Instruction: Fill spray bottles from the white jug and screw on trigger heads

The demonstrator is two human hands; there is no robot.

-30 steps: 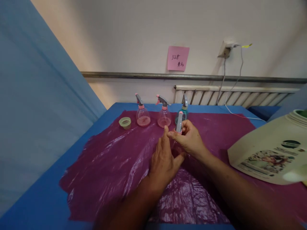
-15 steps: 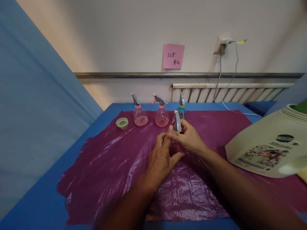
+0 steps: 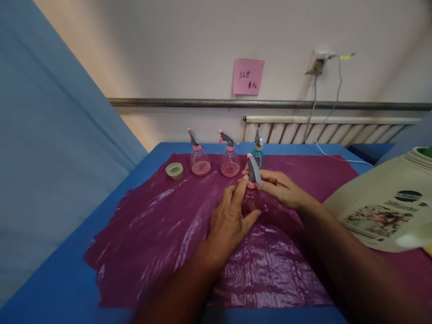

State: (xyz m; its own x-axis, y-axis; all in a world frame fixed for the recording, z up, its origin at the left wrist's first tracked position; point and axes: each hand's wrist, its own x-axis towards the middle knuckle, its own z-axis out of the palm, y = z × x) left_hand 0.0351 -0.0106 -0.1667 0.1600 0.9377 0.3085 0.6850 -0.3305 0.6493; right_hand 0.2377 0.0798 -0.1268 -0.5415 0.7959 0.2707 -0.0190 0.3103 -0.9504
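A small clear spray bottle (image 3: 251, 200) with a grey trigger head (image 3: 253, 170) and a pink collar stands on the purple plastic sheet (image 3: 151, 234). My left hand (image 3: 231, 220) wraps round the bottle's body. My right hand (image 3: 281, 189) grips the trigger head with thumb and fingers from the right. Behind them stand two pink spray bottles (image 3: 200, 155) (image 3: 230, 156) and a teal spray bottle (image 3: 258, 150) in a row.
A green cap (image 3: 174, 170) lies left of the row. A large cream jug (image 3: 384, 207) lies tilted at the right. The table has a blue cloth (image 3: 67, 279); a blue curtain (image 3: 50, 135) hangs at left. A radiator (image 3: 330, 132) and a pink note (image 3: 248, 76) are on the wall.
The trigger head has turned in my right hand, and that hand has stretched out more to the right of it. My left hand stays on the bottle's body.
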